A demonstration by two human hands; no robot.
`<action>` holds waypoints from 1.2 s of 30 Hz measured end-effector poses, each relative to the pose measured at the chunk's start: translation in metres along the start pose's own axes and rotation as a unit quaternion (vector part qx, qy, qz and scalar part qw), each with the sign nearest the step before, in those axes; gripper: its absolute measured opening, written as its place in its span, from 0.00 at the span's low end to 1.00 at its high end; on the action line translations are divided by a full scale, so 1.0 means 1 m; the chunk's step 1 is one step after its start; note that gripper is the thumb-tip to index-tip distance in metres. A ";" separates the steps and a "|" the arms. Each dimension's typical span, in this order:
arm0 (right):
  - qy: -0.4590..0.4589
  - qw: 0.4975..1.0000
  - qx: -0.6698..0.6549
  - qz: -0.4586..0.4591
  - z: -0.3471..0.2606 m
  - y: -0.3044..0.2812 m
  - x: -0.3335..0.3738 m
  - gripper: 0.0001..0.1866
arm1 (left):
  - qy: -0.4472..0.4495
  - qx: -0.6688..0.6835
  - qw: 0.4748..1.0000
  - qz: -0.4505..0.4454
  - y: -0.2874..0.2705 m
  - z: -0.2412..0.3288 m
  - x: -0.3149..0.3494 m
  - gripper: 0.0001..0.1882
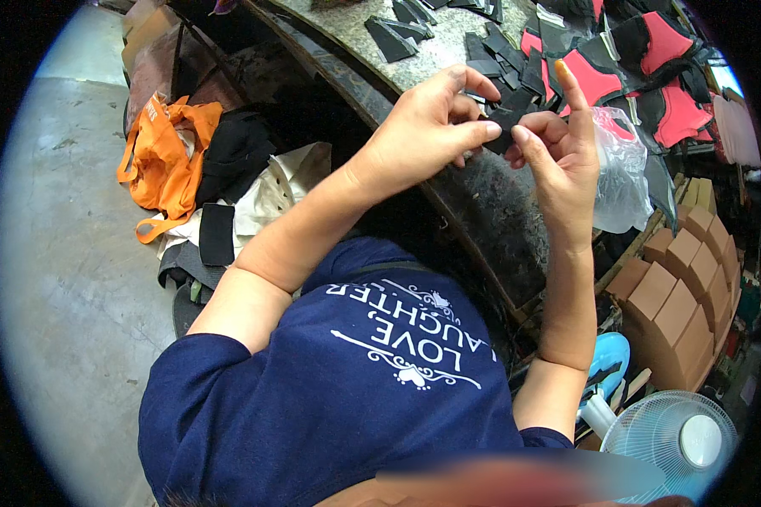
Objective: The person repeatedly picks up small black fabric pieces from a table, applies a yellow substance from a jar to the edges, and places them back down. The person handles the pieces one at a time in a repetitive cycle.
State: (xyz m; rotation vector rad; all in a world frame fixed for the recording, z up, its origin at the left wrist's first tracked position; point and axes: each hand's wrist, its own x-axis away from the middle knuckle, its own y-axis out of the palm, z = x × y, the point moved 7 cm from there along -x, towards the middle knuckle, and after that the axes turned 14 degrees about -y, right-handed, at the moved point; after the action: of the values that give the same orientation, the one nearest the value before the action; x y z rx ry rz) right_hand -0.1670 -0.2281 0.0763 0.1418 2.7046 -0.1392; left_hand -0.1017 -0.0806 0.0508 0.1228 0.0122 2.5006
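Over the worktable's edge, my left hand (431, 127) pinches a small flat black piece (502, 133) between thumb and fingers. From the other side my right hand (564, 160) grips the same piece, thumb against the bent fingers; its index finger points up and has a yellowish tip. Whether the piece is cloth, foam or leather I cannot tell. Just beyond my hands lies a heap of similar black pieces (500, 61), with more black cut pieces (393, 38) farther left. Pink-and-black panels (592, 82) are spread at the far right.
A clear plastic bag (624, 173) rests beside my right hand. The speckled worktable (342, 24) has a dark edge in front of me. Left are an orange bag (173, 148) and cloths (283, 182). Brown stacked blocks (672, 296) and a fan (668, 439) stand at right.
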 end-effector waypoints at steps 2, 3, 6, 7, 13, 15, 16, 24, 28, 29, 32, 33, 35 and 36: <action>-0.007 0.999 0.028 0.025 -0.005 0.000 0.002 0.43 | 0.210 -0.236 0.933 0.174 0.002 0.029 0.015 0.16; -0.013 0.999 0.043 0.031 -0.008 0.000 0.002 0.43 | 0.209 -0.212 0.938 0.180 0.001 0.029 0.017 0.14; -0.066 0.990 0.123 0.034 -0.018 0.002 0.001 0.43 | 0.086 -0.097 0.987 0.092 0.005 0.014 0.010 0.12; -0.086 0.983 0.158 0.037 -0.021 0.003 0.002 0.43 | -0.009 0.000 0.999 0.049 0.004 0.001 0.006 0.12; -0.075 0.991 0.111 0.003 -0.016 0.006 0.008 0.36 | -0.067 0.157 0.985 -0.023 0.003 -0.011 0.000 0.15; -0.062 0.993 0.097 0.003 -0.013 0.000 0.008 0.30 | -0.105 0.196 0.975 -0.032 0.002 -0.017 0.001 0.15; -0.064 0.991 0.116 0.002 -0.012 -0.005 0.008 0.27 | -0.111 0.157 0.981 -0.034 0.001 -0.018 0.000 0.15; -0.109 0.974 0.196 -0.038 -0.010 -0.013 0.011 0.20 | -0.155 0.122 0.978 -0.062 0.002 -0.018 0.001 0.15; -0.145 0.947 0.284 -0.043 -0.014 -0.010 0.010 0.22 | -0.159 0.158 0.972 -0.073 0.004 -0.016 0.003 0.15; -0.156 0.932 0.323 -0.044 -0.016 -0.010 0.010 0.22 | -0.161 0.161 0.971 -0.073 0.004 -0.015 0.004 0.15; -0.198 0.898 0.392 -0.028 -0.024 -0.010 0.009 0.21 | -0.163 0.161 0.971 -0.071 0.004 -0.014 0.005 0.15; -0.213 0.888 0.407 -0.019 -0.027 -0.010 0.009 0.20 | -0.163 0.159 0.971 -0.072 0.005 -0.013 0.005 0.16; -0.205 0.892 0.402 -0.029 -0.026 -0.009 0.009 0.20 | -0.167 0.164 0.969 -0.082 0.007 -0.012 0.007 0.16; -0.195 0.896 0.399 -0.034 -0.025 -0.009 0.009 0.20 | -0.168 0.163 0.968 -0.089 0.008 -0.012 0.007 0.16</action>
State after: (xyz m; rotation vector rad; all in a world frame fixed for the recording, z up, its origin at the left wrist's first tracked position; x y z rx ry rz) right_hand -0.1860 -0.2333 0.0956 0.2277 2.0965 -1.1619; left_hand -0.1132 -0.0822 0.0401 0.6501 0.2814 2.2505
